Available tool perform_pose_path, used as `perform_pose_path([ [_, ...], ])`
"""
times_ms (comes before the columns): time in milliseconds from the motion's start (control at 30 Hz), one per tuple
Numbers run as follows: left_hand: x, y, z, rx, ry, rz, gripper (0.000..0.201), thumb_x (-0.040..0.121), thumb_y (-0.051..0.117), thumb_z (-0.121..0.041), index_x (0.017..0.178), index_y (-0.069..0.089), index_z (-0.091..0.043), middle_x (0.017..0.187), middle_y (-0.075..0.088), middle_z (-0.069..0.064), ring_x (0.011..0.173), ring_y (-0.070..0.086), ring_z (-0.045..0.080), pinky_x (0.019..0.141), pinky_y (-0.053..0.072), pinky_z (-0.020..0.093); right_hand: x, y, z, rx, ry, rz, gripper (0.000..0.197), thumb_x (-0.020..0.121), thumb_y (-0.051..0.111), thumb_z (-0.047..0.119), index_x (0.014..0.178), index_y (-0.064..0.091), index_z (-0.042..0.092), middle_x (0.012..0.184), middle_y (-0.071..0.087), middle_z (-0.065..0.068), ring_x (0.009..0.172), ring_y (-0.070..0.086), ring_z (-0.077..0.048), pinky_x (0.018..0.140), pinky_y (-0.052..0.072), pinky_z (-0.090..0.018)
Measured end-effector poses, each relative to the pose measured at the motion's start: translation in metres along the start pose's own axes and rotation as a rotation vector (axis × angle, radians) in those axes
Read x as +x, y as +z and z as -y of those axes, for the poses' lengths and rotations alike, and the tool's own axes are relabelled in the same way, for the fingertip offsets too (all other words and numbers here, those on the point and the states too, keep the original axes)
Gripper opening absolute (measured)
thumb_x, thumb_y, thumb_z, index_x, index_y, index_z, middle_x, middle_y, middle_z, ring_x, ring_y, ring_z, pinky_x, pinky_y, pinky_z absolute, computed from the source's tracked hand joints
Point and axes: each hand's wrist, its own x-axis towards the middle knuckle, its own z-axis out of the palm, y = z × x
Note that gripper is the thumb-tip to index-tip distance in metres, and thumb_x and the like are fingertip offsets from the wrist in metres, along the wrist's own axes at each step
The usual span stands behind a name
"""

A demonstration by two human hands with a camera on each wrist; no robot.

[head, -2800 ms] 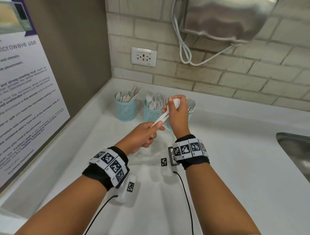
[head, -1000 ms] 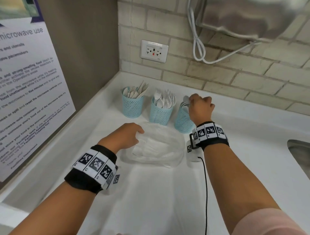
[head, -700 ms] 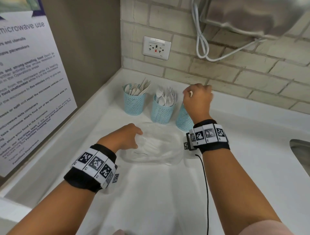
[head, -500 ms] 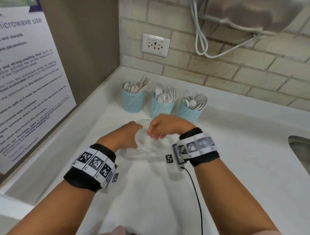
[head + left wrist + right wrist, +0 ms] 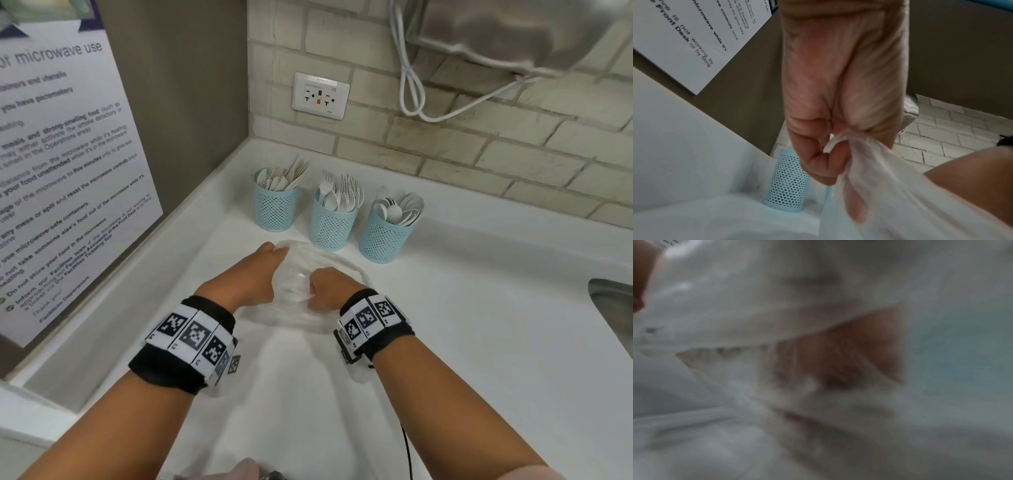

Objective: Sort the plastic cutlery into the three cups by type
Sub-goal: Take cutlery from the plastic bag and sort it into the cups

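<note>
While the left hand (image 5: 254,274) pinches the rim of the clear plastic bag (image 5: 301,284) on the white counter (image 5: 479,325), the right hand (image 5: 330,287) reaches inside, its grip hidden, just before three blue mesh cups (image 5: 330,224) of sorted cutlery.

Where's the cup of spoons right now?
In the head view, the spoon cup is the rightmost of the three blue mesh cups along the back wall, beside the fork cup and just beyond the right hand on the plastic bag.
</note>
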Motion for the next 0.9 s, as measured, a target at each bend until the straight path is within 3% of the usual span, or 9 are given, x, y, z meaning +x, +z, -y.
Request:
perform_pose_path([
  [200, 0.001, 0.001, 0.0, 0.031, -0.022, 0.016, 0.093, 0.078, 0.062, 0.005, 0.151, 0.008, -0.015, 0.141, 0.029, 0.006, 0.117, 0.049, 0.025, 0.09, 0.047, 0.028, -0.004, 0.004, -0.003, 0.091, -0.002, -0.009, 0.025, 0.089, 0.054, 0.015, 0.112, 0.051, 0.006, 0.116, 0.058, -0.01, 0.1, 0.054, -0.025, 0.082, 0.041, -0.03],
  [300, 0.0, 0.004, 0.001, 0.069, -0.061, 0.057, 0.095, 0.078, 0.063, 0.003, 0.151, 0.006, -0.016, 0.144, 0.025, 0.007, 0.119, 0.048, 0.027, 0.087, 0.046, 0.028, -0.007, -0.005, -0.008, 0.116, -0.021, 0.058, 0.006, 0.09, 0.053, 0.017, 0.093, 0.052, 0.011, 0.112, 0.058, -0.01, 0.099, 0.054, -0.024, 0.076, 0.035, -0.026],
  [367, -0.001, 0.005, 0.002, 0.065, -0.076, 0.066, 0.094, 0.078, 0.063, 0.003, 0.151, 0.006, -0.017, 0.144, 0.025, 0.007, 0.119, 0.048, 0.027, 0.084, 0.045, 0.026, -0.01, -0.015, -0.016, 0.164, -0.071, 0.094, 0.025, 0.091, 0.057, 0.03, 0.074, 0.047, 0.016, 0.087, 0.058, -0.002, 0.077, 0.051, -0.015, 0.063, 0.033, -0.024],
  [433, 0.0, 0.007, 0.003, 0.057, -0.078, 0.072, 0.094, 0.078, 0.062, 0.004, 0.151, 0.007, -0.017, 0.141, 0.028, 0.007, 0.116, 0.05, 0.027, 0.078, 0.043, 0.025, -0.015, -0.023, -0.023, 0.472, -0.098, 0.129, 0.016, 0.091, 0.06, 0.025, 0.08, 0.058, 0.014, 0.07, 0.061, 0.01, 0.066, 0.055, -0.005, 0.059, 0.037, -0.017],
  [533, 0.003, 0.012, 0.004, 0.072, -0.079, 0.076, 0.093, 0.078, 0.061, 0.004, 0.151, 0.006, -0.017, 0.137, 0.031, 0.009, 0.11, 0.052, 0.027, 0.072, 0.041, 0.025, -0.022, -0.033, -0.03, 1.038, -0.164, 0.146, 0.019, 0.092, 0.053, 0.001, 0.108, 0.063, 0.001, 0.075, 0.073, 0.009, 0.076, 0.068, -0.002, 0.075, 0.048, -0.016],
  [667, 0.004, 0.011, 0.002, 0.068, -0.119, 0.141, 0.098, 0.08, 0.068, -0.01, 0.151, 0.002, -0.019, 0.143, 0.024, 0.008, 0.116, 0.049, 0.026, 0.085, 0.046, 0.028, -0.028, -0.052, -0.028, 1.351, -0.245, 0.043, 0.021, 0.099, 0.041, 0.013, 0.104, 0.061, 0.014, 0.086, 0.075, 0.004, 0.086, 0.07, -0.007, 0.084, 0.052, -0.021],
  [767, 0.0, -0.001, -0.003, 0.093, -0.147, 0.143, 0.088, 0.08, 0.071, -0.035, 0.149, 0.018, -0.023, 0.146, 0.017, 0.008, 0.131, 0.032, 0.028, 0.104, 0.039, 0.037, -0.028, -0.063, -0.022, 1.415, -0.251, -0.05, 0.029, 0.102, 0.034, 0.025, 0.103, 0.062, 0.016, 0.092, 0.074, 0.005, 0.096, 0.067, -0.007, 0.091, 0.049, -0.027],
  [833, -0.004, -0.014, -0.013, 0.072, -0.116, 0.038, 0.074, 0.079, 0.069, -0.045, 0.142, 0.034, -0.027, 0.148, 0.017, 0.005, 0.137, 0.017, 0.027, 0.109, 0.029, 0.04, -0.028, -0.068, -0.015, 1.392, -0.247, -0.096, 0.032, 0.102, 0.033, 0.028, 0.102, 0.063, 0.018, 0.101, 0.071, 0.002, 0.104, 0.062, -0.008, 0.097, 0.044, -0.03],
  [900, -0.006, -0.023, -0.024, -0.077, -0.022, -0.117, 0.06, 0.081, 0.066, -0.047, 0.133, 0.048, -0.025, 0.141, 0.032, 0.004, 0.134, 0.025, 0.024, 0.106, 0.03, 0.037, -0.026, -0.07, -0.009, 1.402, -0.242, -0.13, 0.034, 0.102, 0.033, 0.029, 0.101, 0.065, 0.018, 0.109, 0.066, -0.001, 0.107, 0.059, -0.009, 0.096, 0.042, -0.03],
])
